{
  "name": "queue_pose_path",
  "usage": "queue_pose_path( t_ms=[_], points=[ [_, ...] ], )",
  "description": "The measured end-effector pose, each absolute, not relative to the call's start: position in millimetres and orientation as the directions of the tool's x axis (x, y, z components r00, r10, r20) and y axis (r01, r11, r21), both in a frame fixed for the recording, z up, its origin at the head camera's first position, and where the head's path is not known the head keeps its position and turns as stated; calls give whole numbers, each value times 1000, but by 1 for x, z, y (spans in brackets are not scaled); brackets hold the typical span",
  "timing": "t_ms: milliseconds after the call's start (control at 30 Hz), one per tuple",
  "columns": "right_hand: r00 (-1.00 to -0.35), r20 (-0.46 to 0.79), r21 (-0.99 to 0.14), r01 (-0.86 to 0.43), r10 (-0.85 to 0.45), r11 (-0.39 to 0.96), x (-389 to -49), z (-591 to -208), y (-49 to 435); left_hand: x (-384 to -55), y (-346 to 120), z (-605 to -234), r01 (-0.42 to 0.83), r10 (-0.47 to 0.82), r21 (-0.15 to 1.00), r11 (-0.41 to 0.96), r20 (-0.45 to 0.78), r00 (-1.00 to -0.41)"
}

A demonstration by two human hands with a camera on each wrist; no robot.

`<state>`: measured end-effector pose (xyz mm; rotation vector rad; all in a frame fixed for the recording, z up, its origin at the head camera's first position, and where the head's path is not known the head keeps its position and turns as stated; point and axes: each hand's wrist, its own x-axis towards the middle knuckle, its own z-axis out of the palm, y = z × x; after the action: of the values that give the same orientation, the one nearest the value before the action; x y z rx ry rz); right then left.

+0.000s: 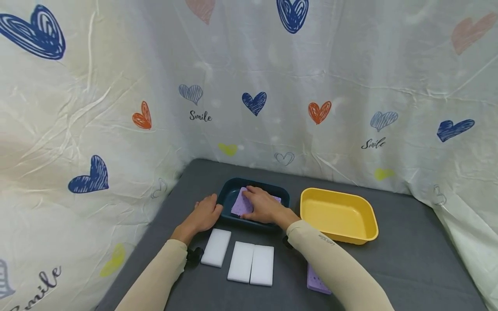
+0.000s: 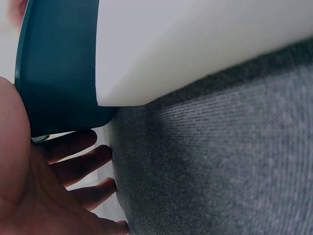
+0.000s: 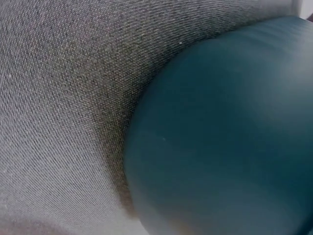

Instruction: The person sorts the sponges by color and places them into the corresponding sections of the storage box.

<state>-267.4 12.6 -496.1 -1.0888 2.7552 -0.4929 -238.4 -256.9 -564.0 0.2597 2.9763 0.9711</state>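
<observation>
In the head view, a dark teal tray (image 1: 231,191) stands near the back of the table. My right hand (image 1: 262,206) reaches into it and grips a purple sponge (image 1: 239,204) with holes in it, thumb at the near side and fingers at the far side. More purple shows just right of that hand. My left hand (image 1: 204,214) is at the tray's left end, thumb by the rim; the left wrist view shows its fingers (image 2: 80,166) extended and spread beside the teal wall (image 2: 58,63). In the right wrist view, the tray's outer wall (image 3: 210,132) hides the right fingers.
Three white sponges lie in front of the tray: one left (image 1: 216,247), two side by side (image 1: 241,262) (image 1: 262,265). A yellow tray (image 1: 338,216) stands right of the teal one. Another purple sponge (image 1: 317,281) lies partly under the right forearm. A heart-print curtain (image 1: 272,129) hangs behind the grey table (image 1: 408,259).
</observation>
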Motion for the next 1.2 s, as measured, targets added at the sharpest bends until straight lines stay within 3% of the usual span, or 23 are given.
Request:
queue_pose_path(
  t_ms=[300, 733, 1200],
  points=[
    [-695, 0, -299, -686, -719, 663, -271, -506, 13, -245, -260, -571, 168, 184, 582, 796, 32, -982],
    [-710, -8, -346, -659, -704, 669, -268, -493, 24, -246, -260, -573, 173, 178, 579, 797, 50, -983],
    [-691, 51, -302, -699, -721, 649, -258, -480, 43, -245, -259, -573, 177, 179, 554, 814, 51, -983]
  ],
)
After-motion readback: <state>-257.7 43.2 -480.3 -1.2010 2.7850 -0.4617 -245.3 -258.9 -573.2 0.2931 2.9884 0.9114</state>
